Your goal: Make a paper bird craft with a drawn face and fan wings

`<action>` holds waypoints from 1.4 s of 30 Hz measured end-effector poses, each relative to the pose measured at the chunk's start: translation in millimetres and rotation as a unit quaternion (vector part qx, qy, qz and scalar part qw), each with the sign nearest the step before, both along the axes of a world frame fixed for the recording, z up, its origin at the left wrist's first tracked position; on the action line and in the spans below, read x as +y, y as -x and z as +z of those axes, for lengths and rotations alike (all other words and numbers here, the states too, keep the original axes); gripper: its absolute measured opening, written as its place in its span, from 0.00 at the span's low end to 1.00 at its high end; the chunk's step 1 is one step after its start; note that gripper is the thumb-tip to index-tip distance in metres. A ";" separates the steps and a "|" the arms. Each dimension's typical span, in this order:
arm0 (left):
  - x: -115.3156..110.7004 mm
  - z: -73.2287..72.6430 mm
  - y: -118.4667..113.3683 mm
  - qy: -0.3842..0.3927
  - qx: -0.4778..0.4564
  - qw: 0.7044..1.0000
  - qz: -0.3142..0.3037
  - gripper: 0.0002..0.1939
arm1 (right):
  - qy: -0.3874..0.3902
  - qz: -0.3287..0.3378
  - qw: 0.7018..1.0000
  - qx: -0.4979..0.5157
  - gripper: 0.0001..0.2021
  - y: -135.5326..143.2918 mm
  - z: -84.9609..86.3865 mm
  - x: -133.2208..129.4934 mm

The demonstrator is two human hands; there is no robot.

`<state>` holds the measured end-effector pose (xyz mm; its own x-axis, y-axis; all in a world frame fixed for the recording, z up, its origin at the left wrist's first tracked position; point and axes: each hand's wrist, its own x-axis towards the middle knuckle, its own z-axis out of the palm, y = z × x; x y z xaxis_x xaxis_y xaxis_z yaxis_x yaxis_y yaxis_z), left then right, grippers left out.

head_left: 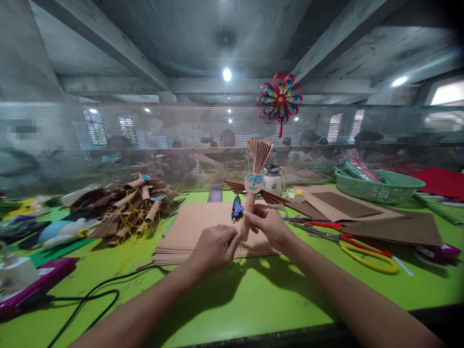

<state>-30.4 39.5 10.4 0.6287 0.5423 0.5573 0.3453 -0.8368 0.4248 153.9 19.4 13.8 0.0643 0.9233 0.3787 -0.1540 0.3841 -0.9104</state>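
Note:
My right hand (271, 224) grips a brown paper doll (250, 208) by its rolled tube body, which stands nearly upright. The doll has a round face drawn in blue, a pleated fan on top and pleated fans at both sides. Low at the tube's bottom end, my left hand (217, 245) is closed with thumb and fingers together; what they pinch is hidden. Just behind the doll is a blue glue gun (237, 209). Beneath both hands lies a stack of brown paper sheets (195, 224).
Several similar paper dolls (134, 208) with yellow strings are heaped at left. Scissors (366, 249), dark paper (395, 229) and a green basket (380, 191) lie right. A white jar (271, 181) stands behind. A power strip (43, 285) and black cable (97, 285) occupy the left front.

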 end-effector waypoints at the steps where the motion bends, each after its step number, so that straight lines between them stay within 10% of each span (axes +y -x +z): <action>1: 0.7 2.4 0.4 0.018 -0.018 1.000 0.001 0.12 | 0.002 0.008 1.000 -0.002 0.18 -0.5 1.2 -0.6; 11: 7.0 13.1 -4.8 0.324 -0.214 0.917 -0.085 0.27 | 0.045 0.090 0.994 -0.052 0.17 17.7 -3.6 -14.0; 20: -0.9 10.3 -8.8 0.447 -0.273 0.840 -0.142 0.19 | 0.041 0.077 0.992 -0.088 0.13 25.5 -9.7 -15.7; 32: 0.5 12.0 -10.4 0.427 -0.290 0.854 -0.060 0.20 | 0.032 0.030 0.986 -0.162 0.07 -13.2 4.1 -4.2; 42: -13.7 8.4 -15.7 0.431 -0.201 0.877 -0.068 0.23 | -0.043 -0.110 0.993 0.022 0.20 -53.1 41.8 -8.9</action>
<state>-14.7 25.8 18.8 0.5671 0.8064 0.1678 -0.0544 -0.1666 0.9845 207.0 10.5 55.6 0.2778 0.8498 0.4479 -0.0962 0.4886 -0.8672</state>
